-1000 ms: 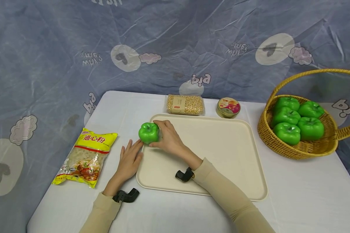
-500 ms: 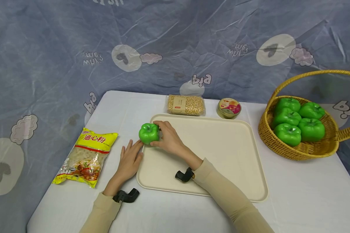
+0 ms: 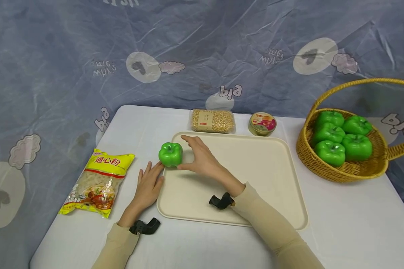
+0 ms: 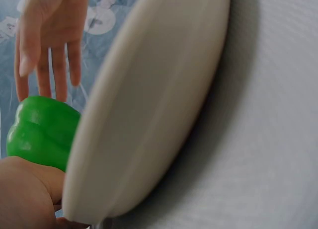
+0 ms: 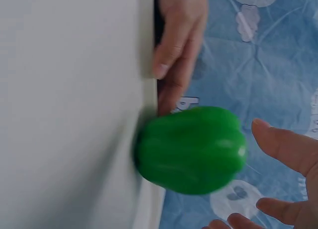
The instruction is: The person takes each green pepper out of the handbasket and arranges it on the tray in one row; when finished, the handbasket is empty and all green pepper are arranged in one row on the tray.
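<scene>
A green bell pepper (image 3: 170, 154) stands on the left rim of the beige tray (image 3: 256, 168). My right hand (image 3: 203, 160) is spread to the right of it, thumb and fingers parted; in the right wrist view a gap shows between that hand (image 5: 293, 174) and the pepper (image 5: 191, 149). At the tray's left edge lies my left hand (image 3: 149, 185), fingers stretched out, their tips close to the pepper's lower side. Whether they touch it, I cannot tell. The left wrist view shows the pepper (image 4: 42, 132) between both hands.
A wicker basket (image 3: 340, 175) with several green peppers (image 3: 330, 152) stands on the right. Behind the tray are a pack of corn kernels (image 3: 219, 121) and a round tin (image 3: 262, 124). A yellow bag of pasta (image 3: 97, 181) lies left on the white table (image 3: 195, 246).
My right hand has let go of the pepper and drawn back slightly to the right, its fingers spreading. The pepper and my left hand stay in place.
</scene>
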`<state>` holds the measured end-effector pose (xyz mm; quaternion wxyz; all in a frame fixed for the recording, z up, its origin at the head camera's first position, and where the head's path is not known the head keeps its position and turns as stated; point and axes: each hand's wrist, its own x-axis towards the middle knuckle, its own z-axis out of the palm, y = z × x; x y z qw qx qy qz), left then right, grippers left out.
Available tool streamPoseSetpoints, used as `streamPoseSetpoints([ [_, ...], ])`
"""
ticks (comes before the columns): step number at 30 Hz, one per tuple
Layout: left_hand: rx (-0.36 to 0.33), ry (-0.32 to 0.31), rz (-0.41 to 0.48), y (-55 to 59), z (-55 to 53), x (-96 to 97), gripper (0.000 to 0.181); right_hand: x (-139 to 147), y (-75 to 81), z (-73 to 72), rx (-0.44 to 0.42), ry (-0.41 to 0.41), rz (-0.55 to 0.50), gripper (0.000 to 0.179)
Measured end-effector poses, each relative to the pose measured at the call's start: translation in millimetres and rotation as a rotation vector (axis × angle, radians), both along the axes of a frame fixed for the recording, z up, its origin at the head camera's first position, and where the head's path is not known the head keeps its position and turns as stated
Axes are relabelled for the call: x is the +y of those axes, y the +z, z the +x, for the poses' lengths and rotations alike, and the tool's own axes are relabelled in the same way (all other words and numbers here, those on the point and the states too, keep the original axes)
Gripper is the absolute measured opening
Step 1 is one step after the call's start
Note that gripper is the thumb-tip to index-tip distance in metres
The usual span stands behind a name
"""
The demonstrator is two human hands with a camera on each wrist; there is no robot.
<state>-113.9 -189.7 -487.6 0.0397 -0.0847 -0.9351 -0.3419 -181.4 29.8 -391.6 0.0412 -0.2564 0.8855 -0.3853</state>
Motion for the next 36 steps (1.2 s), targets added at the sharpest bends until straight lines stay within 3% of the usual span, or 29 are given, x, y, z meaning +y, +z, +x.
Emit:
streamPoseSetpoints([
  [5,0.006,0.004,0.008,-0.9,-0.1,-1.0,0.048,34.8,15.7,7.5,0.018,0.017,-0.067,0.088],
  [9,0.012,0.008,0.015,-1.2,0.2,-1.9,0.047,72.2,18.4,14.4,0.030,0.005,-0.128,0.085],
  [14,0.009,0.009,0.025,-2.5,0.6,-2.5,0.048,126.2,15.7,25.6,0.064,-0.072,-0.181,0.082],
  [19,0.008,0.009,0.027,-4.5,1.5,-2.9,0.047,181.3,14.2,35.9,0.177,-0.187,-0.202,0.078],
  [24,0.010,0.006,0.023,-3.9,0.7,-2.0,0.047,233.1,23.6,43.2,0.271,-0.356,-0.237,0.079],
  [29,0.019,0.000,0.018,-0.9,0.2,-0.5,0.047,281.3,33.5,47.5,0.351,-0.586,-0.262,0.079],
  [33,0.025,-0.005,0.011,0.1,0.6,-0.2,0.047,311.2,36.5,51.9,0.358,-0.791,-0.242,0.076],
  [36,0.023,-0.005,0.007,0.0,1.0,-0.6,0.047,327.5,34.2,52.8,0.327,-0.898,-0.222,0.075],
])
